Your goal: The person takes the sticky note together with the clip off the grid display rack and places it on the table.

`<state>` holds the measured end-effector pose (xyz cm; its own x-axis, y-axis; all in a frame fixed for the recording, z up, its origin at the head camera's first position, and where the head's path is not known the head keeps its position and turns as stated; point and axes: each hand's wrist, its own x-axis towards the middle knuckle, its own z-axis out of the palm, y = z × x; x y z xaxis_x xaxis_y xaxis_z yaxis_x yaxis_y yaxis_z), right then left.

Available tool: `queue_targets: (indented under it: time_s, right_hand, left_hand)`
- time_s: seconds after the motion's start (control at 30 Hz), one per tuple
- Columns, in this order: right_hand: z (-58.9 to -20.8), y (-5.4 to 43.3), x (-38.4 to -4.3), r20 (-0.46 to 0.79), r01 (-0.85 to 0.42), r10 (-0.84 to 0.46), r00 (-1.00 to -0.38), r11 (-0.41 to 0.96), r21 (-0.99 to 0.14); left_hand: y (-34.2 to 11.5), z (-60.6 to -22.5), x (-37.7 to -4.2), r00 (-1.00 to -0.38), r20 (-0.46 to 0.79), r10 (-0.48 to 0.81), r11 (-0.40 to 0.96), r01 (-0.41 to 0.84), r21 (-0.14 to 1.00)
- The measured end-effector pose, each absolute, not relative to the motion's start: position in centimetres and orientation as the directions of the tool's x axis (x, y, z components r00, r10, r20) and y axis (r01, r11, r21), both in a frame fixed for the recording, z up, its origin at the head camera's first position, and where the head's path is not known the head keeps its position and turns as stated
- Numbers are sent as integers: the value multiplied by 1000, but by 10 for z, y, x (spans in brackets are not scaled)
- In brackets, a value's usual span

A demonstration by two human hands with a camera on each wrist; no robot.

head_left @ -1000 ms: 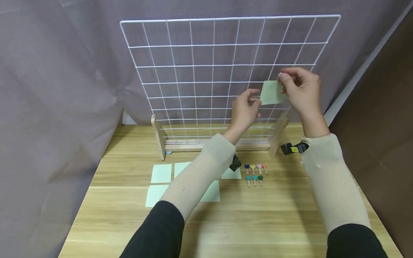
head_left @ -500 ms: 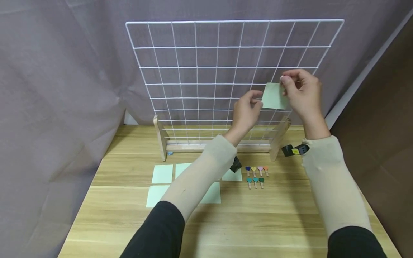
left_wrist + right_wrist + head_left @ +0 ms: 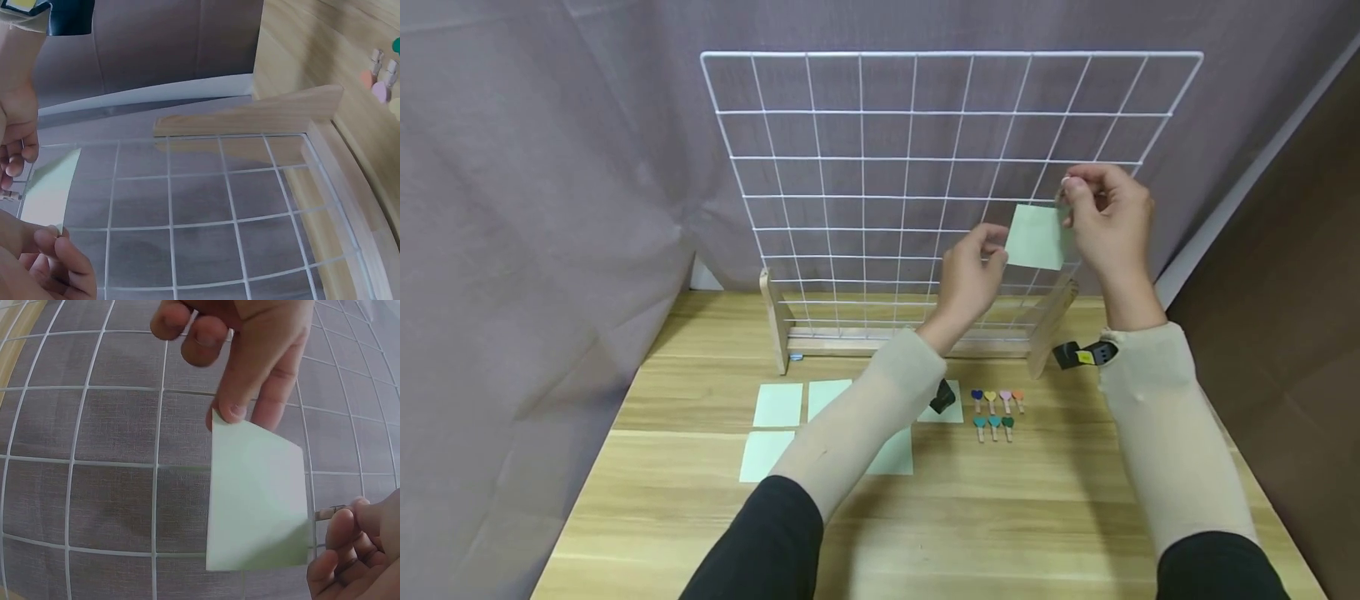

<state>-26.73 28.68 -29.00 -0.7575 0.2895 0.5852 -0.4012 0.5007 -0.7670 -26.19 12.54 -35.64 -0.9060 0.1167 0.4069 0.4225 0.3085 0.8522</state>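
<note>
My left hand [image 3: 967, 279] pinches a pale green paper square [image 3: 1036, 237] by one corner between thumb and finger; the thumb lies on the paper's front in the right wrist view. The square is in front of the right part of a white wire grid [image 3: 951, 55]. At its other side my right hand [image 3: 1112, 221] pinches a mini wooden clothespin [image 3: 326, 514], whose tip points at the paper's edge. Fingers cover most of this peg. A whitish bit shows above the right thumb in the head view.
Wooden feet [image 3: 772, 321] hold the grid upright on the wooden table [image 3: 1000, 525]. More green paper squares [image 3: 777, 406] lie in rows, partly hidden by my left sleeve. Several mini pegs with coloured hearts [image 3: 994, 423] lie right of them. Grey cloth [image 3: 550, 208] hangs behind.
The paper square has come down slightly against the grid, with both hands lowering a little. Both grips stay the same. The head view has shifted slightly.
</note>
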Motion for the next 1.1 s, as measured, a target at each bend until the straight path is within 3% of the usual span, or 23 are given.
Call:
queue_targets:
  time_s: [0.47, 1.1]
  right_hand:
    - [-292, 289, -252, 614, -458, 286, -736, 458, -762]
    - [-312, 295, -232, 557, -413, 315, -768, 421, -808]
  left_hand:
    - [104, -375, -253, -898, 427, 105, 254, 440, 862]
    - [80, -393, -228, -883, 454, 119, 191, 469, 862]
